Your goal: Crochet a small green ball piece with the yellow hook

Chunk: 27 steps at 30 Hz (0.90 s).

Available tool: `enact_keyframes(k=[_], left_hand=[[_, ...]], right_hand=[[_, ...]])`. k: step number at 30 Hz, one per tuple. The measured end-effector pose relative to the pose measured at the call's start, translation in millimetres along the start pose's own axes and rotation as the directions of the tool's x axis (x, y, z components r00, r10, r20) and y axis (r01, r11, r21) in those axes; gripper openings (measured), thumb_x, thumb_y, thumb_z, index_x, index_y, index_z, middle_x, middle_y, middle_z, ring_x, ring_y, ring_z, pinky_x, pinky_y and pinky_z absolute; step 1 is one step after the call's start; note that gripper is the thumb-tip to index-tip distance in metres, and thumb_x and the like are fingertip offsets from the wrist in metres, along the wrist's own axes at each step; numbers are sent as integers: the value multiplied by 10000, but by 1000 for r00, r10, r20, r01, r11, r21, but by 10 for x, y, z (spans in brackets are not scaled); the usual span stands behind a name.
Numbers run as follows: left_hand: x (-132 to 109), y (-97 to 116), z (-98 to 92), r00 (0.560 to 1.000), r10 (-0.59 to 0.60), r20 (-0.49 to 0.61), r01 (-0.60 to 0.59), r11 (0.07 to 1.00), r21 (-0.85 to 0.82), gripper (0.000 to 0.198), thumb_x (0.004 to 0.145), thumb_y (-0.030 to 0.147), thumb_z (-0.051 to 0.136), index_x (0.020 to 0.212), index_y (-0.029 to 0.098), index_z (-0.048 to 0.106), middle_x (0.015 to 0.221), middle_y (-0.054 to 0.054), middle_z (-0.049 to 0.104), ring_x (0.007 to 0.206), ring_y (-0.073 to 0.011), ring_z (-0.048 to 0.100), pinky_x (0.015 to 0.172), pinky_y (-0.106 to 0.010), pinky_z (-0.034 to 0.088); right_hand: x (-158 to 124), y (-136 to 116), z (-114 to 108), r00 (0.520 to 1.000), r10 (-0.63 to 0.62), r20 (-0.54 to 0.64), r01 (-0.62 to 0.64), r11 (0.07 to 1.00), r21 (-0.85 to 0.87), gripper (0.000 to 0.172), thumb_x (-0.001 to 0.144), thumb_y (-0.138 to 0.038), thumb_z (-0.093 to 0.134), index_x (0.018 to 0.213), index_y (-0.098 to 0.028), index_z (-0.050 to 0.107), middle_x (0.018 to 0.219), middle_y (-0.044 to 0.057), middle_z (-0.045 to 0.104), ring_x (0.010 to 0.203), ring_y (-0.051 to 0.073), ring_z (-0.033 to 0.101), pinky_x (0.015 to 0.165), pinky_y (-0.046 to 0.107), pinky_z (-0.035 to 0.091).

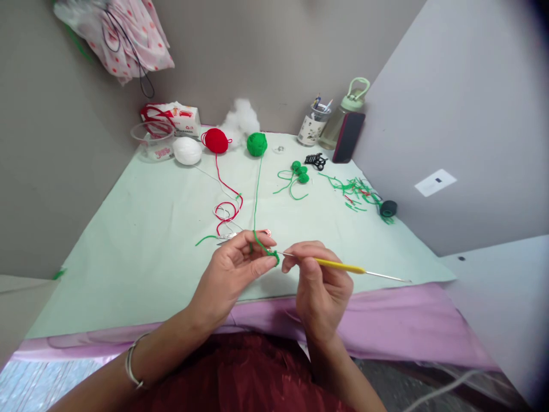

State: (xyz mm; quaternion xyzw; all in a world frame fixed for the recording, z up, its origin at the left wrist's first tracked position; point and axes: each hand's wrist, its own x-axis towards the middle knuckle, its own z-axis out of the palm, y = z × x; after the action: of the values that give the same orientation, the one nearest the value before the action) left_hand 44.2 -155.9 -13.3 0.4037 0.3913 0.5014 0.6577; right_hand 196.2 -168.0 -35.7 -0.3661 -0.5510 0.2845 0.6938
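My left hand [234, 266] pinches a small green crochet piece [275, 258] between thumb and fingers. Green yarn runs over its index finger and back to the green yarn ball [257, 144]. In my right hand [319, 286] is a yellow-handled crochet hook [341, 265], held like a pen. One metal end of it reaches the crochet piece; the other points out to the right. Whether a loop sits on the hook's tip is too small to tell. Behind my left fingers lies a pair of scissors [227, 236], partly hidden.
A red yarn ball [215, 141], a white yarn ball [187, 151] and stuffing [242, 120] sit at the back. Three green crocheted balls [302, 171], a black hair claw [316, 161] and green yarn scraps [355, 190] lie right. A phone [349, 137] leans on a bottle [338, 123].
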Motion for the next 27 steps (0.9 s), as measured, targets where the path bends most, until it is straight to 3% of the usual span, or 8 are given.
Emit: enact_keyframes(k=[3, 5, 10, 19, 24, 27], left_hand=[[0, 1, 1, 1000, -16, 10, 16, 999, -28, 277, 828, 250, 890, 1076, 234, 769, 927, 8, 710, 864, -142, 626, 836, -272, 497], [6, 1, 6, 999, -39, 17, 40, 997, -62, 438, 822, 234, 899, 1224, 250, 727, 835, 36, 677, 842, -139, 636, 823, -266, 496], [28, -12, 6, 993, -96, 64, 103, 988, -114, 772, 800, 220, 918, 1491, 268, 579, 900, 20, 727, 863, -143, 655, 834, -268, 493], [5, 31, 0, 995, -92, 31, 94, 993, -65, 538, 837, 264, 855, 1353, 247, 705, 994, -30, 702, 817, -154, 577, 647, -256, 413], [6, 41, -18, 998, -50, 23, 50, 999, -18, 484, 848, 284, 843, 1319, 246, 734, 987, -32, 680, 808, -156, 546, 632, -257, 396], [2, 40, -23, 999, -29, 20, 29, 1000, 7, 454, 866, 293, 834, 1307, 248, 737, 976, -19, 664, 770, -139, 522, 661, -260, 420]], right_hand=[[-5, -1, 0, 1000, 5, 8, -6, 1000, 12, 172, 1043, -203, 623, 1035, -262, 784, 881, 5, 745, 701, 137, 665, 662, 305, 558], [-3, -10, 5, 999, 5, 35, -6, 1000, 17, 172, 1042, -211, 626, 1045, -268, 788, 907, 12, 756, 724, 140, 676, 666, 301, 569], [6, -3, 17, 995, -10, 97, 14, 999, -44, 165, 1039, -276, 639, 1014, -272, 803, 922, 44, 791, 900, 203, 743, 777, 363, 623], [57, 82, 4, 981, 194, 10, -192, 959, 210, 175, 1024, -344, 668, 962, -229, 784, 888, 32, 792, 633, 126, 690, 602, 275, 595], [61, 28, -49, 983, 173, 60, -180, 973, 147, 218, 1073, -323, 580, 989, -218, 752, 908, 41, 807, 670, 141, 724, 643, 294, 621], [32, -8, -90, 993, 90, 81, -94, 995, 42, 212, 1088, -259, 543, 1060, -242, 752, 942, 29, 803, 730, 143, 737, 704, 310, 623]])
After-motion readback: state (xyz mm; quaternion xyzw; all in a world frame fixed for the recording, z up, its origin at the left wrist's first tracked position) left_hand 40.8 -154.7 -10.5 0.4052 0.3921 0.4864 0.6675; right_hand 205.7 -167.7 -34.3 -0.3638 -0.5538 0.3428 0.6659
